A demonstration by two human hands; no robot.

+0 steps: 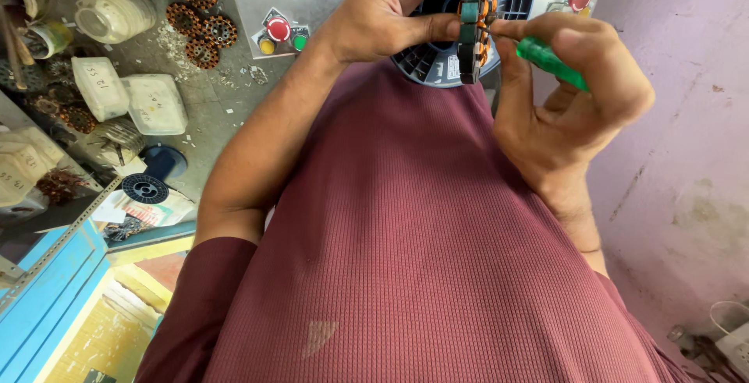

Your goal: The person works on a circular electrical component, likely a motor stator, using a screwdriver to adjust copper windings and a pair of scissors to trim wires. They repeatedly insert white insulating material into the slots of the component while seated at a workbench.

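Note:
My left hand [394, 10] grips a round stator [473, 30] with orange copper windings and a dark green edge, held edge-on at the top of the head view. My right hand [573, 110] holds a green-handled screwdriver [551, 62], its tip touching the windings on the stator's right side. Behind the stator sits a dark blue ribbed spool [437, 59]. My maroon shirt [421, 258] fills the lower middle of the view.
Several wound stators [201, 18] lie on the grey bench at the upper left, beside white plastic containers [154, 104] and a jar [115, 15]. A panel with red, yellow and green buttons [279, 32] stands behind. A black spool [145, 189] and blue shelf frame [47, 281] are at left. A pink wall [686, 157] is at right.

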